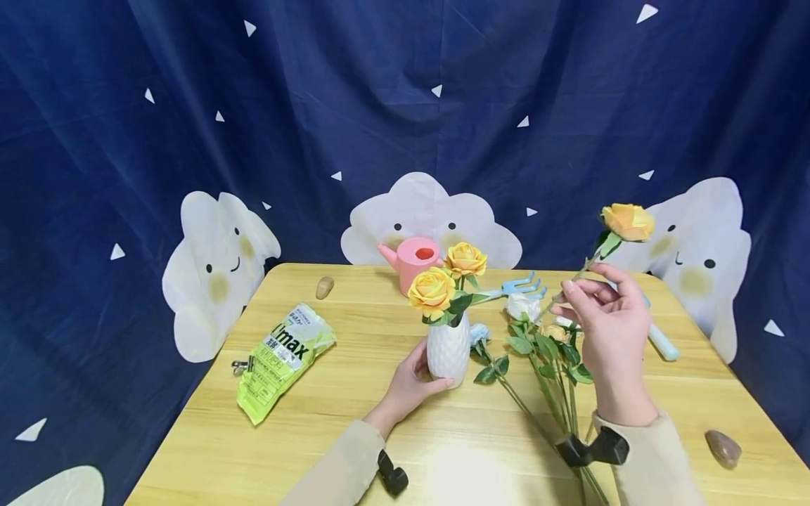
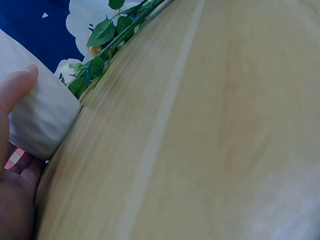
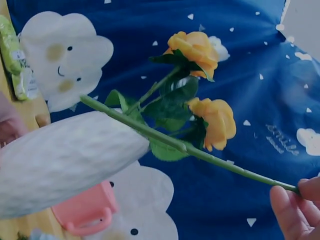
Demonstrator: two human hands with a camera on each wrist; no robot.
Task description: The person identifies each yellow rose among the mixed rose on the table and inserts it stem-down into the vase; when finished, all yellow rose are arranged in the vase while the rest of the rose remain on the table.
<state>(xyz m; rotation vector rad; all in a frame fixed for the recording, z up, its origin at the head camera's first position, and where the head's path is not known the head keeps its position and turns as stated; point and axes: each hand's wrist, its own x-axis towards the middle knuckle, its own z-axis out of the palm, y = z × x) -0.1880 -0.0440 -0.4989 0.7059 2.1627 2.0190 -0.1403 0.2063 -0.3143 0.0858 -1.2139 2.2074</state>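
Note:
My left hand (image 1: 408,386) grips the lower part of a white textured vase (image 1: 448,353), which stands upright on the table. Two yellow roses (image 1: 432,294) with green leaves rise from its mouth. To the right, my right hand (image 1: 612,325) pinches the stem of another yellow rose (image 1: 628,222) between thumb and fingers, its bloom up and the stem slanting down to the left. In the right wrist view that green stem (image 3: 165,141) crosses in front of the vase (image 3: 75,160) and its leaves, its free end pointing away from the fingers.
Below my right hand lie white roses (image 1: 523,307), a blue rose (image 1: 479,333) and several stems. Behind the vase stand a pink watering can (image 1: 414,266) and a blue rake (image 1: 520,287). A green bag (image 1: 285,362) lies left; stones (image 1: 723,448) sit near the sides.

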